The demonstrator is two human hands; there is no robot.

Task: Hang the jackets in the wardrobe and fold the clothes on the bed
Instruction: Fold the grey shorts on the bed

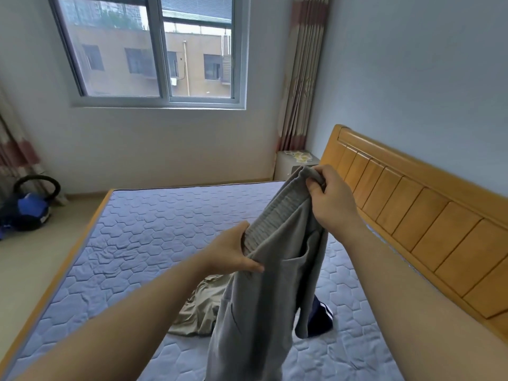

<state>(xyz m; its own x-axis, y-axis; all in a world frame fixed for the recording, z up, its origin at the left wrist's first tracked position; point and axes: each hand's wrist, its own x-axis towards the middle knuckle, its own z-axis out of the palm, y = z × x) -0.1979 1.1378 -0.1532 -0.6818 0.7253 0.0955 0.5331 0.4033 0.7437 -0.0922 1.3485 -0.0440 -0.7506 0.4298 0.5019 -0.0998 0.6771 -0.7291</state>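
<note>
The right hand (334, 200) pinches one end of the waistband of the grey trousers (272, 284), and the left hand (233, 253) grips the other end. The legs hang over the bed (132, 232) near its headboard (412, 204) edge. Pulling the waistband taut and matching the legs before lowering should give a clean fold.

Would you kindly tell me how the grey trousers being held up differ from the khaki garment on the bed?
Colour: the grey trousers are light grey; the khaki garment is olive-tan.
Pose: the grey trousers hang from their waistband, held by the left hand and right hand; the khaki garment lies crumpled on the mattress.
View: the grey trousers partly hide the khaki garment.
Neither is folded yet.
</note>
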